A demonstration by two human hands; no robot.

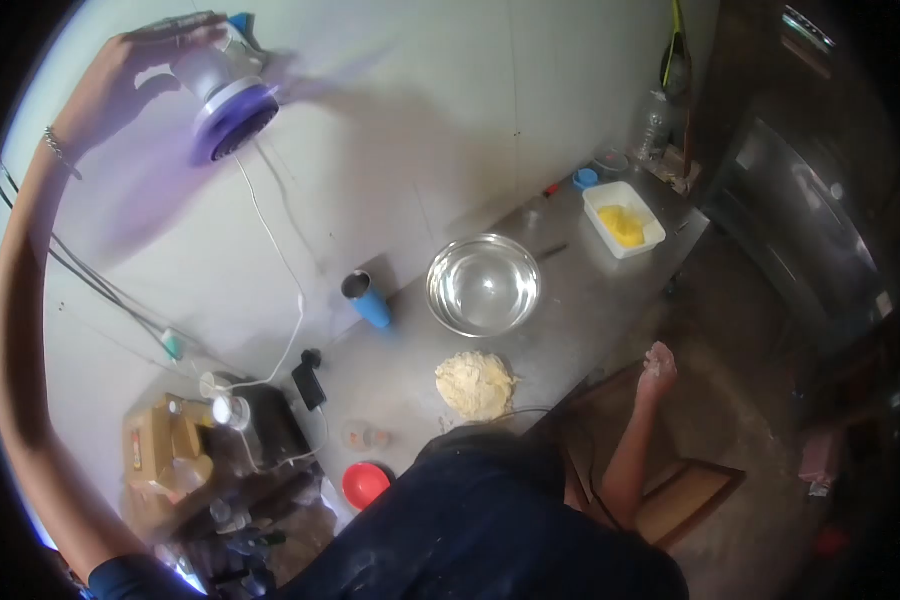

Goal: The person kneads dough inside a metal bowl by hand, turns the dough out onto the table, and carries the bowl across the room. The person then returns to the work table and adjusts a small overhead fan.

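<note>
My left hand is raised high at the upper left, its fingers closed over the back of a rounded white and purple device near the wall. A white cord hangs from this device. My right hand is off the table's right side, dusted with what looks like flour. Its fingers are curled in, and nothing shows in them. On the metal table before me lies a rough, pale mound of dough. Behind the dough stands a shiny steel bowl.
A blue tumbler stands by the wall. The white tub with yellow contents sits at the far right, near a plastic bottle. A red bowl, a black adapter and cardboard boxes are at the left.
</note>
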